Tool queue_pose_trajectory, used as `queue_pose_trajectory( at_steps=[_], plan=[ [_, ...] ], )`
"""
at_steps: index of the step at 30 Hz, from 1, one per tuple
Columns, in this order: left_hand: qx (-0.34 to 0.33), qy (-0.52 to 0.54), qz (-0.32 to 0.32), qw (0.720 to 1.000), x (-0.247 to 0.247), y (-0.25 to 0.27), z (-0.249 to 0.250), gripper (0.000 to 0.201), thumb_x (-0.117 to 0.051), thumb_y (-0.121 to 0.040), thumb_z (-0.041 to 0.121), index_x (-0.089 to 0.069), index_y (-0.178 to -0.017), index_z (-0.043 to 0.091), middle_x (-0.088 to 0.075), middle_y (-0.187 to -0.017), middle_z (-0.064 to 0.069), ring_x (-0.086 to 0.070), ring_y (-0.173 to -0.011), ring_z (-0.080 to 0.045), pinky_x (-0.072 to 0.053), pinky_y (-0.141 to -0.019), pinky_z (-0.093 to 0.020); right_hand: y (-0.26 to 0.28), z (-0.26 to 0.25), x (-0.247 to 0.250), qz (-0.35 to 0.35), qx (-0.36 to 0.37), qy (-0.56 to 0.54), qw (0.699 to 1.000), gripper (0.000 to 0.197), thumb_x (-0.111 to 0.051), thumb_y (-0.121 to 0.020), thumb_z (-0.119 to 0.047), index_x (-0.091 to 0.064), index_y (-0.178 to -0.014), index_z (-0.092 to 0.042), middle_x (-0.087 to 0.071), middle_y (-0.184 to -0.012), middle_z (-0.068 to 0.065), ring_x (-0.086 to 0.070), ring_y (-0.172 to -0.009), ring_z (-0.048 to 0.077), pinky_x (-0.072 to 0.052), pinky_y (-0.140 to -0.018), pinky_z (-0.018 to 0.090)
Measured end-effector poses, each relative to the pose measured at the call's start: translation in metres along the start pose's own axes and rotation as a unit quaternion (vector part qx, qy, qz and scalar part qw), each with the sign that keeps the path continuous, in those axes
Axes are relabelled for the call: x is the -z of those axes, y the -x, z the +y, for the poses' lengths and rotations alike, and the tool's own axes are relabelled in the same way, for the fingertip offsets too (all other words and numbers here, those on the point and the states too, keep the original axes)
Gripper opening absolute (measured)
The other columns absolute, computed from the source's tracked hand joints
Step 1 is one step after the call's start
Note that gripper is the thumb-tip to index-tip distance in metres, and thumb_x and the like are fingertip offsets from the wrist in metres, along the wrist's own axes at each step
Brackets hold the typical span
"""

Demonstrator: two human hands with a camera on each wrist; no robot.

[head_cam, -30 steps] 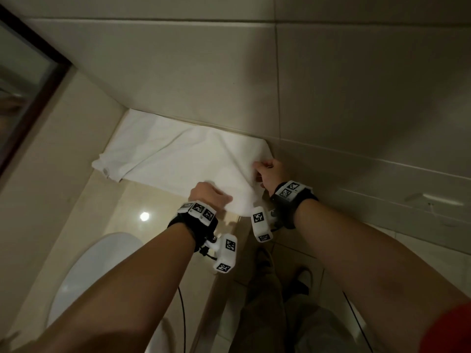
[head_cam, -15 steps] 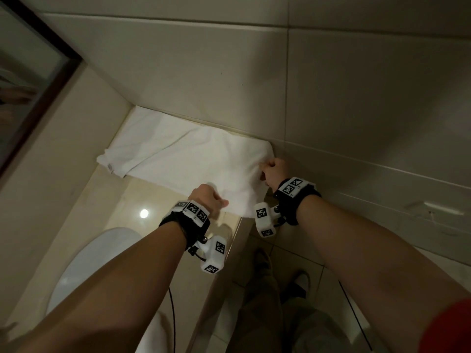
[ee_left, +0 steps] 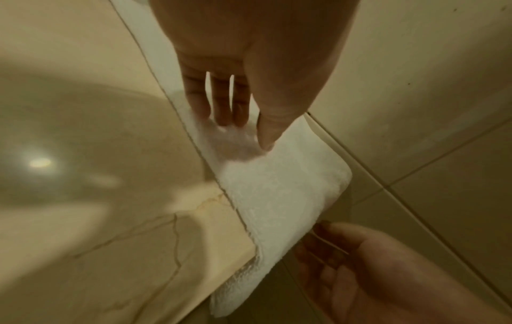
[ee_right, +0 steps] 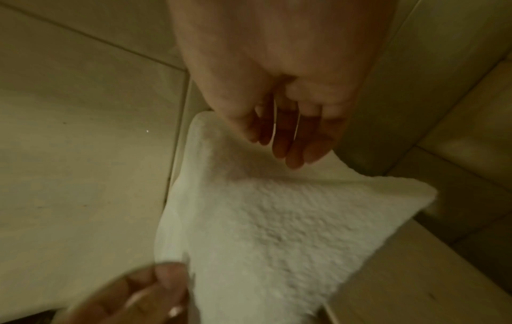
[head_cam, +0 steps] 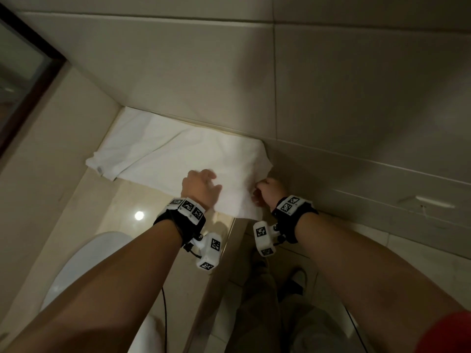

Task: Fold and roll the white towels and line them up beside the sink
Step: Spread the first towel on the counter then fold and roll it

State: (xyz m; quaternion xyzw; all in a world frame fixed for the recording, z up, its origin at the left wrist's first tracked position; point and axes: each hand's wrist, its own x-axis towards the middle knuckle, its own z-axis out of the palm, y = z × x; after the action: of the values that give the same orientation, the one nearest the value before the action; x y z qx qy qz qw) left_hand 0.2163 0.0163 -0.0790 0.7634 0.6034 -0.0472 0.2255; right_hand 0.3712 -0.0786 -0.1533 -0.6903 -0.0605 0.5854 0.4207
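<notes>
Beige wall tiles [head_cam: 356,85] close in behind the marble table [head_cam: 122,200], and the white towel [head_cam: 178,159] lies flat along the wall edge of that table, its near end spilling over the table's end toward me. The sink [head_cam: 76,271] sits on the near side of the towel, well apart from it.

My left hand [head_cam: 200,188] now rests further onto the towel than a moment ago, when it was back at the towel's near hem. Seen from the left wrist, its fingers [ee_left: 221,103] are straight and spread a little, tips pressing down on the cloth, so this grip is flat, not pinching. My right hand [head_cam: 269,191] has dropped back from the towel's wall-side corner to its overhanging end. The head view suggests curled fingers at the towel's edge, but the right wrist view shows them hanging just over the cloth, so I cannot tell whether that grip is pinching the towel or merely touching it.

I judge the towel is being smoothed and held down before the next fold; no rolling has begun, and no rolled towel stands beside the sink yet.
</notes>
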Motion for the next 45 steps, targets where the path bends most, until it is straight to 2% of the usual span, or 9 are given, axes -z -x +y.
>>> queue_pose_trajectory(
  at_steps=[3,6,12,19,24,28,32,38,45],
  plan=[
    [-0.006,-0.088,-0.011,0.996,-0.010,0.001,0.009,0.047,-0.064,-0.083,0.044,-0.051,-0.128,0.039,-0.037,-0.139,0.000,-0.037,-0.127,-0.027,-0.041,-0.099,-0.047,0.005,0.015,-0.009,-0.106,-0.040,0.023,0.993,0.018,-0.048,-0.094,-0.003,-0.054,-0.079,-0.012,-0.055,-0.076,0.009,-0.054,-0.064,0.021,-0.049,-0.064,0.034],
    [-0.011,-0.135,-0.015,0.991,-0.014,0.001,0.011,0.058,-0.061,-0.083,0.047,-0.039,-0.136,0.040,-0.026,-0.147,-0.002,-0.029,-0.131,-0.029,-0.036,-0.097,-0.054,0.012,0.027,-0.010,-0.165,-0.058,0.108,0.979,0.006,-0.059,-0.093,-0.014,-0.057,-0.087,-0.016,-0.055,-0.082,0.004,-0.053,-0.068,0.017,-0.048,-0.066,0.035],
    [0.025,-0.118,-0.015,0.993,-0.013,-0.001,0.010,0.066,-0.058,-0.083,0.049,-0.031,-0.142,0.038,-0.021,-0.153,-0.004,-0.024,-0.137,-0.030,-0.033,-0.101,-0.057,0.009,0.007,0.003,-0.032,-0.093,-0.039,0.994,0.011,-0.048,-0.099,-0.020,-0.047,-0.090,-0.014,-0.049,-0.083,0.008,-0.055,-0.068,0.026,-0.054,-0.064,0.042],
    [0.026,-0.123,-0.064,0.990,-0.007,-0.006,0.003,0.075,-0.057,-0.086,0.047,-0.021,-0.149,0.029,-0.012,-0.160,0.000,-0.015,-0.145,-0.029,-0.028,-0.109,-0.057,0.017,0.007,-0.006,-0.116,-0.096,-0.050,0.987,0.036,-0.050,-0.096,-0.032,-0.048,-0.127,-0.012,-0.053,-0.104,0.009,-0.058,-0.101,0.033,-0.057,-0.081,0.045],
    [0.031,-0.069,-0.051,0.996,0.005,-0.004,0.012,0.059,-0.059,-0.075,0.032,-0.043,-0.130,0.015,-0.044,-0.135,-0.009,-0.043,-0.124,-0.029,-0.038,-0.104,-0.050,0.033,-0.019,0.005,-0.111,-0.099,-0.037,0.988,0.037,-0.049,-0.098,-0.040,-0.047,-0.125,-0.015,-0.047,-0.121,0.017,-0.055,-0.100,0.037,-0.053,-0.090,0.048],
    [0.041,-0.041,-0.040,0.997,0.028,0.000,0.012,0.073,-0.064,-0.084,0.037,-0.032,-0.146,0.016,-0.036,-0.147,-0.013,-0.037,-0.134,-0.032,-0.032,-0.111,-0.039,0.049,-0.047,0.010,-0.104,-0.052,0.022,0.993,0.049,-0.049,-0.098,-0.042,-0.043,-0.135,-0.011,-0.049,-0.123,0.016,-0.056,-0.096,0.034,-0.052,-0.088,0.046],
    [0.055,-0.039,-0.027,0.997,0.062,0.007,0.007,0.065,-0.063,-0.086,0.035,-0.038,-0.143,0.017,-0.042,-0.140,-0.015,-0.044,-0.126,-0.036,-0.037,-0.106,-0.040,0.071,-0.080,0.007,-0.094,-0.029,0.077,0.992,0.048,-0.047,-0.099,-0.039,-0.044,-0.134,-0.006,-0.052,-0.109,0.011,-0.057,-0.089,0.027,-0.051,-0.089,0.042],
    [0.093,-0.019,-0.016,0.995,0.101,0.012,-0.023,0.053,-0.060,-0.086,0.030,-0.046,-0.136,0.021,-0.045,-0.136,-0.013,-0.046,-0.122,-0.035,-0.042,-0.101,-0.040,0.091,-0.123,-0.017,-0.099,0.028,0.130,0.986,0.050,-0.045,-0.100,-0.039,-0.037,-0.141,-0.012,-0.054,-0.120,0.015,-0.060,-0.095,0.030,-0.052,-0.089,0.043],
    [0.128,0.013,-0.029,0.991,0.129,-0.007,-0.083,0.047,-0.054,-0.090,0.026,-0.048,-0.136,0.024,-0.046,-0.139,-0.008,-0.048,-0.124,-0.031,-0.044,-0.102,-0.039,0.088,-0.162,-0.072,-0.116,0.051,0.172,0.977,0.044,-0.049,-0.098,-0.035,-0.043,-0.135,-0.011,-0.057,-0.105,0.012,-0.061,-0.086,0.028,-0.054,-0.079,0.041]
  ],
)
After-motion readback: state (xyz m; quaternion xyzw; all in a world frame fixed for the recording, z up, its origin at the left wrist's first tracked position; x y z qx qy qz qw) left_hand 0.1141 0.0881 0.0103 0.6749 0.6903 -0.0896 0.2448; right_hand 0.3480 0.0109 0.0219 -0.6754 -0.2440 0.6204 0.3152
